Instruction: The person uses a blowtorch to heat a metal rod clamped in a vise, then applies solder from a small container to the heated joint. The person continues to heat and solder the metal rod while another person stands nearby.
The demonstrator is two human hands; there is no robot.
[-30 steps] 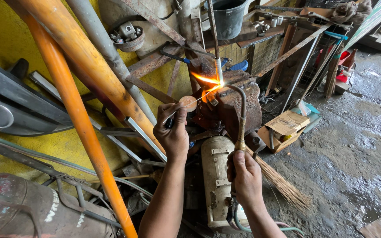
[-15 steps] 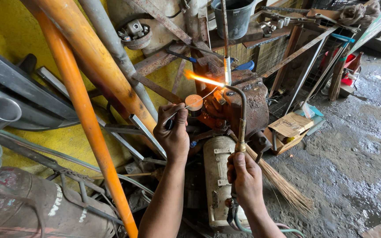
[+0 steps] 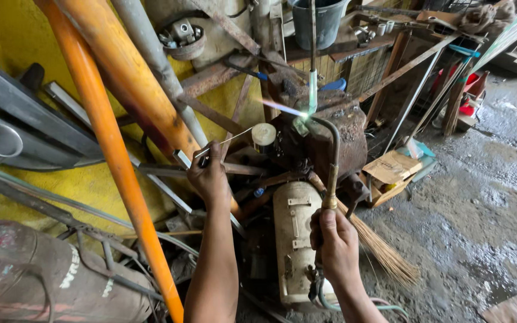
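yellow wall (image 3: 7,42) ran behind the clutter at left. bare concrete floor (image 3: 486,197) at right was grey, wet-looking and stained. daylight fell from upper right. rusty metal rack (image 3: 390,45) stood at the back, loaded with parts.

Right hand (image 3: 336,242) holds lit torch (image 3: 332,173); left hand (image 3: 209,176) holds thin rod (image 3: 228,142) near flame (image 3: 283,107).

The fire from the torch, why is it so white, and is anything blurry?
Head view: the flame glares pale blue-white, overexposed against daylight; the torch in the right hand is sharp; the thin rod in the left hand is faint; edges bend slightly.
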